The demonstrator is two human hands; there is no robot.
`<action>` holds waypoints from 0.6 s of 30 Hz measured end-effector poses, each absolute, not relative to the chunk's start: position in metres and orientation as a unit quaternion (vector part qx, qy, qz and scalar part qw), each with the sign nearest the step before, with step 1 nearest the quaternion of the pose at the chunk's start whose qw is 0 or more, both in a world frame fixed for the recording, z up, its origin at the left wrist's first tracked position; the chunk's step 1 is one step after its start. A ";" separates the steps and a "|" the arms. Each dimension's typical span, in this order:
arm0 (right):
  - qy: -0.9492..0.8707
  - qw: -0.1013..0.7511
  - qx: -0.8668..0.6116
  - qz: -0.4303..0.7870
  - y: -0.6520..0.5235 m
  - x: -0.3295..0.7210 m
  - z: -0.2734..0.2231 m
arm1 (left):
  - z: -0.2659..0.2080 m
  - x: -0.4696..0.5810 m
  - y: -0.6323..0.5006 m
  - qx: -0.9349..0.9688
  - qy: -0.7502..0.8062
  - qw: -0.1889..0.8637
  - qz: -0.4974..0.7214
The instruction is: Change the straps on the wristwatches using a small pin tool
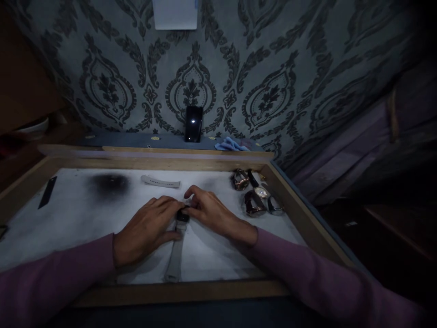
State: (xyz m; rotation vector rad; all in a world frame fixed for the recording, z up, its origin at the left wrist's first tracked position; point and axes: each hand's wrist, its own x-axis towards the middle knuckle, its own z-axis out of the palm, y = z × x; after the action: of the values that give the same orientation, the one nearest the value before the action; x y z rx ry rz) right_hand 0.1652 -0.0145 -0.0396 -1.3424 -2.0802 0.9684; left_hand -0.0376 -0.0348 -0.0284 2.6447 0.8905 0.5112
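Note:
My left hand [150,225] is closed on a watch [183,216] with a dark case, its thumb along the lower side. A pale grey strap [175,257] runs from the case toward the front edge of the tray. From the other side my right hand [211,212] pinches at the upper end of the watch, its thumb and index finger by the case. The fingertips partly hide the case and whatever lies between them. Beyond my hands, a separate light strap [160,182] with a row of holes lies on the white surface.
Several watches [254,202] sit at the right of the wooden-framed tray [249,288]. A dark flat strip [48,192] lies at the left, near a black smudge [109,184]. Behind the tray, a phone [194,124] leans on the patterned wall beside a blue cloth [232,144].

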 end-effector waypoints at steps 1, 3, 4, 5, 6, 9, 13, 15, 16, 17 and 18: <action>-0.756 0.238 -0.491 0.360 -0.014 0.165 -0.039 | -0.029 -0.038 -0.034 0.922 0.311 0.151 0.172; -0.742 0.241 -0.501 0.374 -0.013 0.167 -0.036 | -0.029 -0.037 -0.033 0.926 0.310 0.150 0.156; -0.729 0.250 -0.511 0.381 -0.012 0.169 -0.035 | -0.028 -0.037 -0.032 0.927 0.310 0.149 0.148; -0.713 0.264 -0.521 0.387 -0.011 0.172 -0.033 | -0.028 -0.037 -0.032 0.929 0.310 0.147 0.141; -0.694 0.286 -0.530 0.393 -0.011 0.175 -0.032 | -0.027 -0.036 -0.031 0.929 0.311 0.146 0.136; -0.626 0.368 -0.512 0.458 -0.010 0.183 -0.034 | -0.026 -0.036 -0.030 0.929 0.314 0.146 0.133; -0.493 0.499 -0.454 0.549 -0.013 0.186 -0.046 | -0.028 -0.037 -0.029 0.925 0.317 0.159 0.139; -0.491 0.520 -0.436 0.545 -0.016 0.186 -0.051 | -0.030 -0.038 -0.030 0.923 0.314 0.163 0.152; -0.506 0.517 -0.435 0.536 -0.019 0.187 -0.052 | -0.031 -0.038 -0.030 0.922 0.313 0.163 0.159; -0.529 0.509 -0.439 0.519 -0.023 0.188 -0.051 | -0.032 -0.039 -0.029 0.922 0.312 0.162 0.164; -0.555 0.491 -0.449 0.499 -0.027 0.190 -0.050 | -0.034 -0.039 -0.029 0.921 0.312 0.162 0.166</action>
State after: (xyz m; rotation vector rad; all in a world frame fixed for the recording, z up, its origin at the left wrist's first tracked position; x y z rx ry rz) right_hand 0.1904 -0.0273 -0.0500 -1.0913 -1.3489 1.2111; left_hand -0.0389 -0.0292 -0.0336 2.6299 0.8917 0.4736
